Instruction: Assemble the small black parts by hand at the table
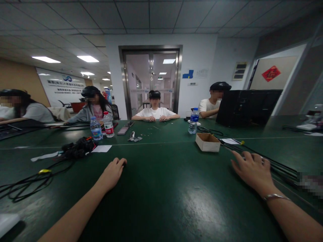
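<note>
My left hand (pixel 114 171) rests on the green table (pixel 156 174) left of the middle, its fingers curled together; whether they hold anything is hidden. On the right, my right hand (pixel 252 169) lies over black cables with its fingers apart, a silver bracelet (pixel 277 196) on the wrist. Just beyond it to the left sits an open-topped cardboard box (pixel 208 143), not touched by the hand. A white paper (pixel 229 141) lies to the right of the box. Another white paper (pixel 102 148) is beyond my left hand, beside a black tangled bundle (pixel 79 148).
Two bottles (pixel 96 129) (pixel 108 125) stand at the back left, and a water bottle (pixel 193 121) stands behind the box. Small scraps (pixel 137 138) lie mid-table. Cables (pixel 27 185) coil at left. Black monitors (pixel 247 107) stand at back right. Several people sit around the table.
</note>
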{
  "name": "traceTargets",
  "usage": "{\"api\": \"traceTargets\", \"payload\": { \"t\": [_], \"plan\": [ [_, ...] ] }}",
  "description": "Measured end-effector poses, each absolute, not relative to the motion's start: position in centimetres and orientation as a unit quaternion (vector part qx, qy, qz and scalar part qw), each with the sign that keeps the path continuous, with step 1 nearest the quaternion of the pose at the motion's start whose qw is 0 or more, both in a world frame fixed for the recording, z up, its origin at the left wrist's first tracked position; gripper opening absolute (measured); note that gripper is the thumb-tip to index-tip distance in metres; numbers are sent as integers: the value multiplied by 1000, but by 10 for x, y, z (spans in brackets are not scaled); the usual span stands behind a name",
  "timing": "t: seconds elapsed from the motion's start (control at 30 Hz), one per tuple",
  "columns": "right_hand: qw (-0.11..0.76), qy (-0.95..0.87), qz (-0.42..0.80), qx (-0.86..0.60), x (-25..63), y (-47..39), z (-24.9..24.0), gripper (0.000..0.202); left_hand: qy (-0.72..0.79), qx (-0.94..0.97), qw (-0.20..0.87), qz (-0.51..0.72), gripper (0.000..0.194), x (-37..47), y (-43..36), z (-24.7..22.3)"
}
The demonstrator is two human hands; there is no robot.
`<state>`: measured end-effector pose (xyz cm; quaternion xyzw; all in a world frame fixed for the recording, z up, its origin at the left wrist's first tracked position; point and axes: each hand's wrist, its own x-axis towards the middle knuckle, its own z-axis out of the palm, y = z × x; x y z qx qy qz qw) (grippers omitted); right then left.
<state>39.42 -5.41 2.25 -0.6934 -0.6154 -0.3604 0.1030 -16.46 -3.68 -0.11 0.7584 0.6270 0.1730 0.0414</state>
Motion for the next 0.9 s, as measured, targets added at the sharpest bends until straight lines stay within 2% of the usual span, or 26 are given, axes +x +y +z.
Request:
{"api": "traceTargets", "payload": {
  "t": [0.13, 0.27, 0.37, 0.47, 0.73, 0.9],
  "plan": [
    [141, -667, -328, -654, 351, -50, 27, 36, 613, 765, 60, 188, 32, -156, -36, 2],
    [164, -777, -132, -593, 270, -43, 26, 40, 594, 758, 117, 244, 38, -112, -35, 8],
    [194, -830, -11, -523, 205, -35, 21, 56, 581, 734, 167, 309, 44, -62, -29, 5],
    [210, -853, -1, -478, 159, -27, 16, 60, 552, 733, 182, 354, 46, -21, -22, -4],
    [204, -881, -6, -426, 154, -15, 11, 20, 505, 751, 206, 372, 40, -6, -22, -11],
    [237, -860, 26, -450, 163, -14, 12, 21, 524, 726, 244, 372, 35, -10, -20, -7]
  ]
}}
